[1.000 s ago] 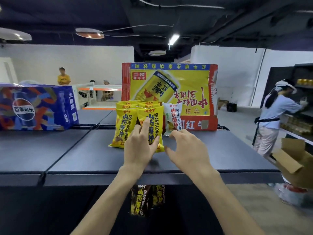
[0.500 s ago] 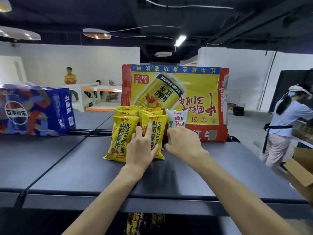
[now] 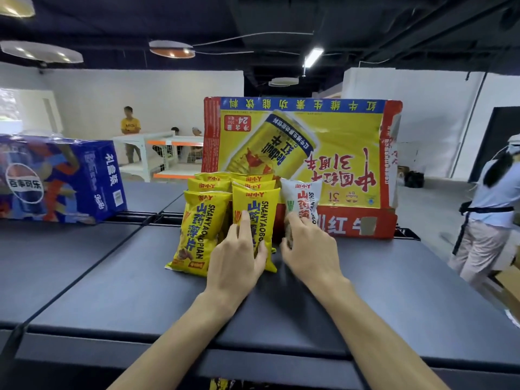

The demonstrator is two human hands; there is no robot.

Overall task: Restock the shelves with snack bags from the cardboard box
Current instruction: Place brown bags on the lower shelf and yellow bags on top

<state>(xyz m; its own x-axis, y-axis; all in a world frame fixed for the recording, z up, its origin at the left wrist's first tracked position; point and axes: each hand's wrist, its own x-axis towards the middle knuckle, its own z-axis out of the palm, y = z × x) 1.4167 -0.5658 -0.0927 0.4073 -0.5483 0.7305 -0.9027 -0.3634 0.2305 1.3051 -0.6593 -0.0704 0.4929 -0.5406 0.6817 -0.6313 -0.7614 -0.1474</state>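
Several yellow snack bags [image 3: 197, 220] stand in two rows on the dark top shelf [image 3: 112, 277], with one white snack bag [image 3: 302, 197] at their right. My left hand [image 3: 239, 260] lies flat against the front right yellow bag [image 3: 259, 209], fingers spread. My right hand [image 3: 309, 249] has its fingers curled around the bottom of the white bag. Behind the bags stands a large yellow and red drink carton [image 3: 332, 153], upside down. The cardboard box [image 3: 506, 288] shows only as a brown edge at the far right.
A blue cola carton [image 3: 59, 178] sits on the shelf at the left. A person in a light shirt and apron [image 3: 489, 215] stands at the right near dark shelving. More yellow bags [image 3: 222, 385] show on a lower shelf. Other people are at white tables [image 3: 157, 147] far back.
Both hands moved forward to the bags. The right hand closed around the white bag's base; the left hand stays pressed on the front yellow bag. My view moved closer and higher.
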